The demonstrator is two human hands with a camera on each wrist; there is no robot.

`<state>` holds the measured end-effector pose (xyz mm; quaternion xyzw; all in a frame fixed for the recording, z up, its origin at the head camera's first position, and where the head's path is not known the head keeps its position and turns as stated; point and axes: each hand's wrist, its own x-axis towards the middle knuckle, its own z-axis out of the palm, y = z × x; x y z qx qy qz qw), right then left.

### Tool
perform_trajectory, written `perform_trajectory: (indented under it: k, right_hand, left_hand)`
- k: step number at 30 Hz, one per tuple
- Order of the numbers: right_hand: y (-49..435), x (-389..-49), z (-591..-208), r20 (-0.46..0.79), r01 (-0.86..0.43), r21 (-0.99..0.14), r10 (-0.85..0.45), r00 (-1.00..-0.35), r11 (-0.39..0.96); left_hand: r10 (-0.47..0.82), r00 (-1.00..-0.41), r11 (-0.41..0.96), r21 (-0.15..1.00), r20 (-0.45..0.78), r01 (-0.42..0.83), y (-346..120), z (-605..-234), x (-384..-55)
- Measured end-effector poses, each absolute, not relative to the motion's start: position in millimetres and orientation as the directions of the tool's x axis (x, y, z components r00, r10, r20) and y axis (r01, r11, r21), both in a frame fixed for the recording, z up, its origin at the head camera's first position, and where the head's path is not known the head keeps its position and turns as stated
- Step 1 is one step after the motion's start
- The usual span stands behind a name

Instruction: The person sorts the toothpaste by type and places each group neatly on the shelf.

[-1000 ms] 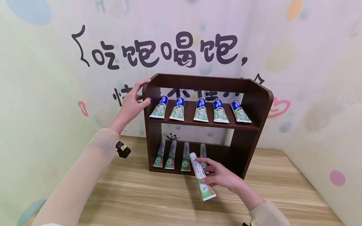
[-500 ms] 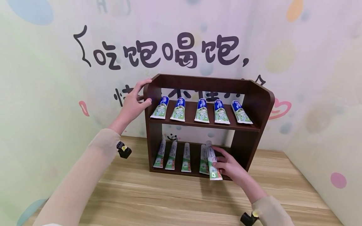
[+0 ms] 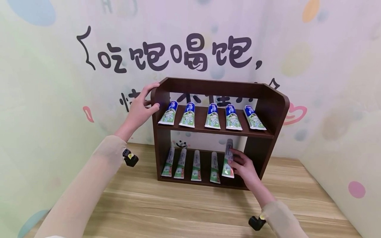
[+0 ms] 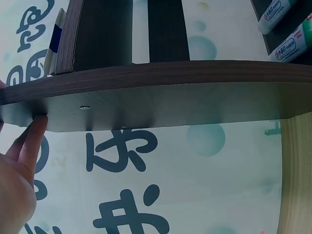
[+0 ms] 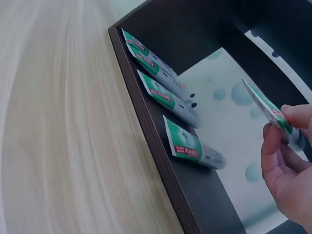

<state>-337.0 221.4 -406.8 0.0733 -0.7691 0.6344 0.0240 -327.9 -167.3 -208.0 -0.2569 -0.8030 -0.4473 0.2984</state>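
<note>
My right hand [image 3: 244,167] pinches a green and white toothpaste tube [image 3: 228,163] between thumb and fingers, inside the lower compartment at its right end. In the right wrist view this held tube [image 5: 270,109] is raised above the shelf board, apart from the tubes lying there. Several matching toothpaste tubes [image 3: 196,167] lie on the lower board to its left, caps toward the back. My left hand [image 3: 139,107] grips the left side panel of the dark brown shelf rack [image 3: 220,86], its thumb at the front edge. The left wrist view shows fingers [image 4: 33,146] against the panel's outer face.
On the upper board lies a row of several blue, white and green toothpaste tubes [image 3: 212,116]. The rack stands on a wood-grain table [image 3: 178,205], close to a wall [image 3: 190,19] with black lettering. Another wall [image 3: 342,132] borders the table at right.
My right hand has carried the toothpaste tube from in front of the rack rightward and back into the lower compartment, right of the other tubes. The left hand has stayed on the side panel.
</note>
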Motion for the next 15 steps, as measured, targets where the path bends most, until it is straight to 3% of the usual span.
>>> perform_trajectory:
  k: [15]
  right_hand:
    - [237, -364, -416, 0.126, -0.134, -0.98, -0.063, -0.99, 0.146]
  left_hand:
    - [0.142, -0.697, 0.475, 0.57, 0.702, 0.671, -166, -206, -326]
